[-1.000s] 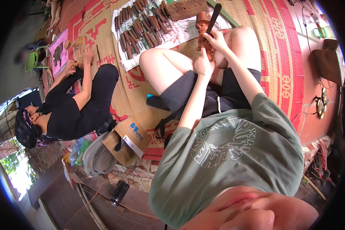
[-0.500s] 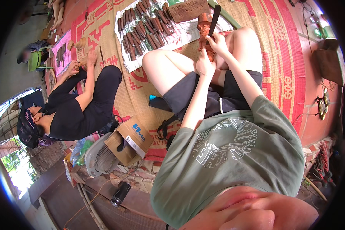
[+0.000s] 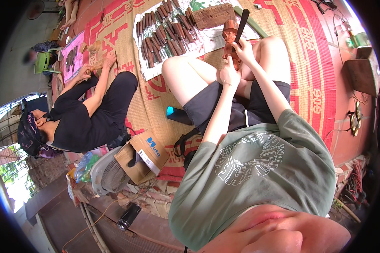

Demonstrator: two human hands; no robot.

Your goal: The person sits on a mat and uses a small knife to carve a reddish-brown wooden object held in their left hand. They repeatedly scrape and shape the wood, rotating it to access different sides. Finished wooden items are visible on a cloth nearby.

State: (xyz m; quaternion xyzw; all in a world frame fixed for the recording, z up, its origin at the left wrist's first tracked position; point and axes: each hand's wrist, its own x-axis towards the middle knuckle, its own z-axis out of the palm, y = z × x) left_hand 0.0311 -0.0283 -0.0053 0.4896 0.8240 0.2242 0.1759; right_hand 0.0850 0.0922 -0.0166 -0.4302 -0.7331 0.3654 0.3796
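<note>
Between my bent knees stands a reddish-brown carved wooden figure (image 3: 229, 37), with a smooth rounded end at the top and detailed carving lower down. My left hand (image 3: 229, 75) is closed round its lower part. My right hand (image 3: 244, 52) grips a long, dark, flat-ended tool (image 3: 241, 26), which slants upward beside the carving. The tool's working end is hidden by my fingers, so its exact kind cannot be told. Beyond my knees, many dark-handled carving tools (image 3: 166, 36) lie in rows on a white cloth (image 3: 142, 71).
A rough wooden block (image 3: 213, 16) lies at the cloth's far edge, on a patterned mat (image 3: 312, 80). On the left a co-worker in black (image 3: 86, 120) handles a pale wooden piece (image 3: 98, 64). A phone (image 3: 179, 114), an open cardboard box (image 3: 144, 155) and a grey fan (image 3: 110, 173) are nearby.
The whole view has shifted slightly. My right hand and the dark tool stay against the carving with only a small movement. My left hand keeps its hold on the figure.
</note>
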